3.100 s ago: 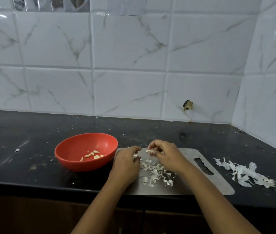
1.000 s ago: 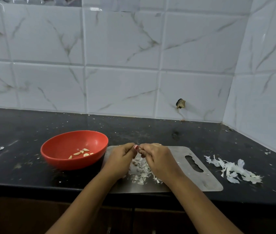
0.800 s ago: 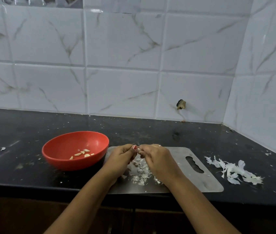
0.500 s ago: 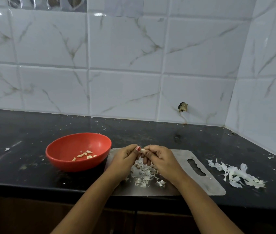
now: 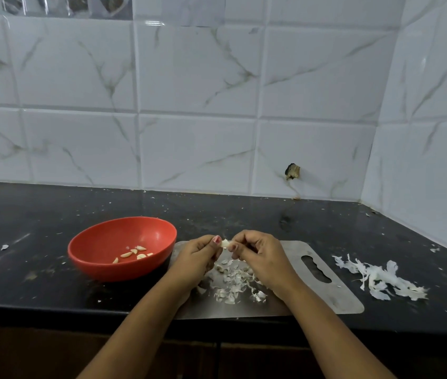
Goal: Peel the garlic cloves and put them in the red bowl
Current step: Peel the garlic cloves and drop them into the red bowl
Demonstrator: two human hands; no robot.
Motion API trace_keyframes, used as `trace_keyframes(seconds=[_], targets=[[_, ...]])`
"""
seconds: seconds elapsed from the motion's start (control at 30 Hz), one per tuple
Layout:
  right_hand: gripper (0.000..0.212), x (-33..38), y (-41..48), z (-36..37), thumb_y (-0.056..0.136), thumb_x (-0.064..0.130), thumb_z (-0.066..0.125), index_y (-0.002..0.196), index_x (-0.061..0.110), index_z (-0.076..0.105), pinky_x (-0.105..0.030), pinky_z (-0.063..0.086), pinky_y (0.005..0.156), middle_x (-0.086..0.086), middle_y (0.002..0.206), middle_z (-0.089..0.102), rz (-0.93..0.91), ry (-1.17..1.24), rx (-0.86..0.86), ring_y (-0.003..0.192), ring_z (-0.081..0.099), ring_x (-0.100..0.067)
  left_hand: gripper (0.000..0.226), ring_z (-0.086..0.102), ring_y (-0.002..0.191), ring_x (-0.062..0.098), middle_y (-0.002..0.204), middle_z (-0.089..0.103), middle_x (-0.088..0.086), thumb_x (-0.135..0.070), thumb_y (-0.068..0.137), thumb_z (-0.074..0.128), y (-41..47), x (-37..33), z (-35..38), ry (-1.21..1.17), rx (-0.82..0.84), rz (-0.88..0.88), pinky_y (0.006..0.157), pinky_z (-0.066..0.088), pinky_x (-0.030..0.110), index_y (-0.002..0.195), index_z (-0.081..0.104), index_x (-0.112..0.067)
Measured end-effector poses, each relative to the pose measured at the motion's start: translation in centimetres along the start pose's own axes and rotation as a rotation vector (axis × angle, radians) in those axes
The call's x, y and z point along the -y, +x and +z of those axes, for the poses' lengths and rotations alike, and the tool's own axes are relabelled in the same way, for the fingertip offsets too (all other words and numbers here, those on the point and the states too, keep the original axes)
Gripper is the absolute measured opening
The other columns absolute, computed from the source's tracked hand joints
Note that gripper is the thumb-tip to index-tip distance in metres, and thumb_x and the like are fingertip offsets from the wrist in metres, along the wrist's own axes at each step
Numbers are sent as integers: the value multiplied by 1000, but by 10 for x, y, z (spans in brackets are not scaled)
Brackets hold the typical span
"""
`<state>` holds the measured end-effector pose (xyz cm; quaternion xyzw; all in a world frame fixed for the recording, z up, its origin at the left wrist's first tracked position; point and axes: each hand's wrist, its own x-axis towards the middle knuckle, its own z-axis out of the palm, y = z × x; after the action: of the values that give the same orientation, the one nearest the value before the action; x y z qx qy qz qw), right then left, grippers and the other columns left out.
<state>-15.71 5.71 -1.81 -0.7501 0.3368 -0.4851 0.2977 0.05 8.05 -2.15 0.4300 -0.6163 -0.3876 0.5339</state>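
A small white garlic clove (image 5: 225, 242) is pinched between my left hand (image 5: 196, 259) and my right hand (image 5: 260, 258), both raised a little above the steel cutting board (image 5: 323, 296). Loose papery garlic skins (image 5: 234, 285) lie scattered on the board under my hands. The red bowl (image 5: 99, 258) stands on the black counter just left of the board. Several peeled cloves (image 5: 133, 254) lie in its bottom.
A heap of white garlic peel (image 5: 381, 280) lies on the counter to the right of the board. The black counter (image 5: 39, 214) is speckled with small scraps. Tiled walls close the back and the right side. The counter's front edge runs just below the board.
My hands have stayed together over the board, working the clove, and the clove now shows more clearly between the fingertips. The view has shifted slightly. The bowl's contents look the same.
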Motion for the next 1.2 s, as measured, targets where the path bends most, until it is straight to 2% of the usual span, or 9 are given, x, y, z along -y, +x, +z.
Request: trace_keyframes(seconds=[0.17, 0.33, 0.5, 0.63, 0.73, 0.83, 0.9, 1.07, 1.2], targets=[[15, 6, 0, 0, 93, 4, 61, 80, 10, 67, -10, 43, 61, 7, 63, 62, 67, 203, 75, 64, 57, 0, 38, 29, 45, 4, 50, 35, -5, -21, 102, 40, 0, -1, -4, -58, 60, -37, 43, 21, 15, 66, 45, -11], [10, 3, 1, -1, 91, 4, 62, 85, 6, 69, -15, 48, 67, -1, 70, 66, 98, 283, 49, 68, 61, -7, 40, 28, 43, 3, 49, 34, -5, -23, 102, 40, 1, -2, -5, -59, 62, -50, 43, 21, 15, 64, 45, -12], [7, 1, 0, -3, 83, 3, 73, 85, 9, 75, -18, 50, 64, -7, 72, 71, 95, 195, -41, 65, 62, -8, 38, 32, 45, 2, 49, 41, -8, -19, 102, 43, 1, 0, -1, 4, -11, -23, 45, 27, 13, 66, 51, -8], [7, -1, -2, 0, 88, 11, 69, 87, 11, 76, -26, 53, 59, -2, 73, 73, 76, -101, -53, 62, 64, -13, 36, 38, 50, 7, 55, 47, -2, -25, 100, 48, 2, 8, 1, 148, -51, 16, 48, 31, 19, 70, 59, -8], [14, -2, -3, 4, 93, 11, 62, 88, 15, 74, -17, 39, 48, 0, 72, 72, 56, -195, -29, 50, 52, -4, 36, 35, 48, 8, 54, 45, -1, -24, 100, 48, 1, 7, 2, 234, -73, 62, 48, 30, 21, 69, 58, -10], [18, -1, -3, 3, 91, 8, 59, 86, 18, 72, -15, 36, 48, -5, 72, 70, 37, -198, -24, 49, 48, -3, 35, 34, 48, 7, 56, 44, 1, -24, 100, 48, 0, 8, 1, 276, -76, 98, 48, 29, 19, 69, 56, -10], [18, 0, -4, 3, 90, 7, 59, 84, 17, 72, -15, 36, 49, -5, 68, 69, 13, -211, -30, 51, 49, -4, 35, 33, 49, 7, 56, 42, 2, -23, 100, 47, 0, 7, 1, 236, -56, 86, 48, 29, 20, 71, 56, -8], [20, 2, -5, 2, 90, 5, 60, 79, 16, 72, -14, 33, 48, 9, 56, 59, -12, -159, -35, 48, 47, -4, 37, 32, 43, 0, 45, 40, -11, -15, 102, 41, -1, 1, 0, 29, 4, -8, 44, 28, 12, 68, 50, -8], [17, 3, -4, 4, 90, 7, 61, 81, 16, 73, -17, 36, 49, -2, 63, 66, -42, -166, -41, 52, 49, -5, 38, 32, 42, 0, 44, 40, -12, -15, 102, 40, -1, -1, -2, -12, 24, -32, 44, 27, 12, 66, 47, -8]])
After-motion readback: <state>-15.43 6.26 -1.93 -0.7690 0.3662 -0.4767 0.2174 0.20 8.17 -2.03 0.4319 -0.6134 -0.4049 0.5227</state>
